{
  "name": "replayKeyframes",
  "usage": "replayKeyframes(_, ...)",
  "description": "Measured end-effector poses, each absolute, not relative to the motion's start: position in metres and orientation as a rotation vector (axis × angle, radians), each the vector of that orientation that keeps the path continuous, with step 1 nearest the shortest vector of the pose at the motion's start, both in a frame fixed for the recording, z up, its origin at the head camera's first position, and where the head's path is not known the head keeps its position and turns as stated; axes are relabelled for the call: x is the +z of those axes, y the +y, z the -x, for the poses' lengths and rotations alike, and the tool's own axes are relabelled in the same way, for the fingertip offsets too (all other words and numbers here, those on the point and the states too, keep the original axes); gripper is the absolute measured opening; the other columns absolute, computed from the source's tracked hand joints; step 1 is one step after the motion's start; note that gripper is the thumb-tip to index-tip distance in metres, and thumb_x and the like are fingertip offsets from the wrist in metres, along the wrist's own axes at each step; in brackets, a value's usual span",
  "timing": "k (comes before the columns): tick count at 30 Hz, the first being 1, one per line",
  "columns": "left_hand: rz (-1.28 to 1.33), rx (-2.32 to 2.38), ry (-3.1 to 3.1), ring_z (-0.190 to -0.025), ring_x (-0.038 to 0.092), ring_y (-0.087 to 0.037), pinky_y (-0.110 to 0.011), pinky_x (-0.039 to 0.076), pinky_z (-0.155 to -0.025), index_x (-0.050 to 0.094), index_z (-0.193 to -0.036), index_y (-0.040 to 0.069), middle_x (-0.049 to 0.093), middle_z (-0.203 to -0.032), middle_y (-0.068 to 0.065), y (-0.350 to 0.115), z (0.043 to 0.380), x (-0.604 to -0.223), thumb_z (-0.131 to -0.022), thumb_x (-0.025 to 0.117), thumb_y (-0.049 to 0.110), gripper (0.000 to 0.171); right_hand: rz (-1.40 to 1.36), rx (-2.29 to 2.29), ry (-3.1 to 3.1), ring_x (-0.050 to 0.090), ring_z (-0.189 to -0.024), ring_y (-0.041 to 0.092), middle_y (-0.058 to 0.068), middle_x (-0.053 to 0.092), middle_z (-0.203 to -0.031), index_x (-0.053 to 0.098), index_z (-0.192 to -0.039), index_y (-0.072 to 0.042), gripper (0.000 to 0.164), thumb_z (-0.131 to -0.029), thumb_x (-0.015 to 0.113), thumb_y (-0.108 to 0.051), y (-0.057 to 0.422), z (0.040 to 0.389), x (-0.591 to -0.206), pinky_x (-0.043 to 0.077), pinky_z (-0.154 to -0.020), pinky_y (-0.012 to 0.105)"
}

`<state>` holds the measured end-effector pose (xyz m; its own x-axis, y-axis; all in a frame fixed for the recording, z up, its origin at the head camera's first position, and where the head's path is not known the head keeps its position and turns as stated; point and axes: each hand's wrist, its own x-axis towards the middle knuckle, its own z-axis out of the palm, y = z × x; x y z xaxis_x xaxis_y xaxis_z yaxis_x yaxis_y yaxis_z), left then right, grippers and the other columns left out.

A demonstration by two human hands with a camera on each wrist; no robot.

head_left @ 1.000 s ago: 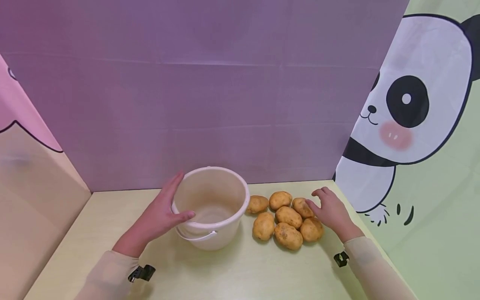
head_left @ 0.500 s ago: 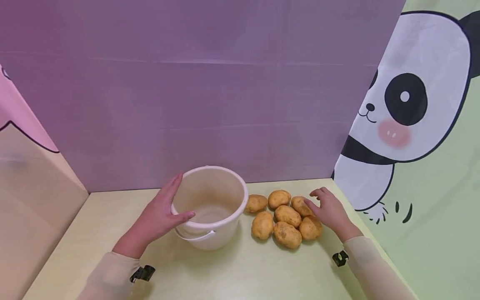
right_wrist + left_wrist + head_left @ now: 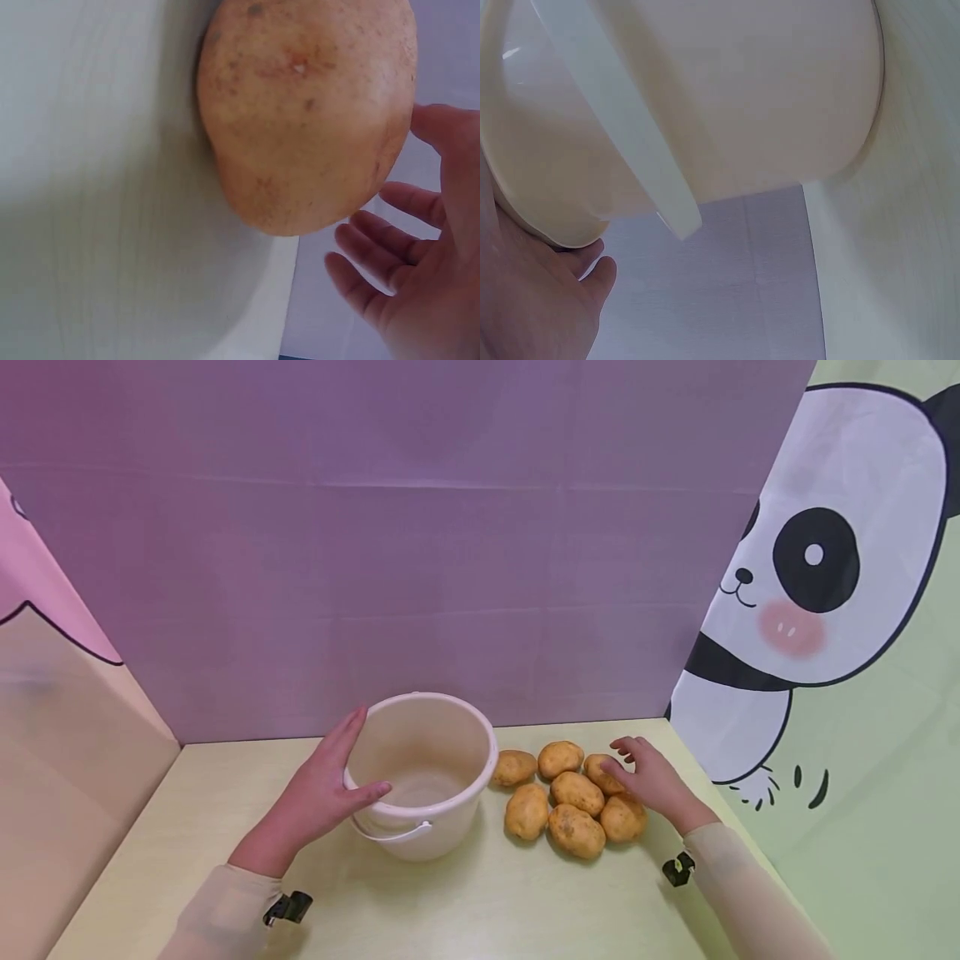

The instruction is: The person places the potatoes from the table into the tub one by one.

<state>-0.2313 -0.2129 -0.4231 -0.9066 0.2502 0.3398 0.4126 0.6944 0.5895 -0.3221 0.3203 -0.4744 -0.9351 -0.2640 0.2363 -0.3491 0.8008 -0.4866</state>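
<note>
Two pale sleeves (image 3: 225,910) come in at the near edge, a black device (image 3: 289,907) by each cuff. The left hand (image 3: 322,789) is spread wide on the left side of one bucket (image 3: 453,827), thumb over its rim; its single handle (image 3: 401,837) hangs down in front. Seven potatoes (image 3: 577,794) lie grouped on the table (image 3: 465,910), right of the bucket. The right hand (image 3: 651,781), loosely spread, is at the back-right potato; contact there is unclear. One purple wall (image 3: 450,552) stands behind.
</note>
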Motion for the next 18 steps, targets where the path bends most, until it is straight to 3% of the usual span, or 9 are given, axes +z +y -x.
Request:
replayKeyframes(11, 0.541, -1.017, -2.649, -0.162, 0.028, -0.053, -0.078, 0.031, -0.123, 0.019, -0.177, 0.006, 0.022, -0.181, -0.023, -0.215, 0.235, -0.427, -0.093, 0.087, 0.049, 0.116, -0.600, 1.036, -2.937, 0.066, -0.116, 0.039, 0.023, 0.069, -0.129, 0.061, -0.144, 0.008, 0.052, -0.107, 0.072, -0.028, 0.320, 0.334, -0.474, 0.055, -0.103, 0.060)
replayKeyframes(18, 0.534, -1.019, -2.658, -0.163, 0.026, -0.051, -0.077, 0.032, -0.123, 0.017, -0.178, 0.008, 0.021, -0.182, -0.021, -0.213, 0.236, -0.432, -0.094, 0.085, 0.054, 0.118, -0.524, 1.149, -3.089, 0.058, -0.137, 0.045, 0.026, 0.061, -0.149, 0.052, -0.156, -0.002, 0.062, -0.106, 0.068, -0.033, 0.320, 0.333, -0.476, 0.044, -0.117, 0.067)
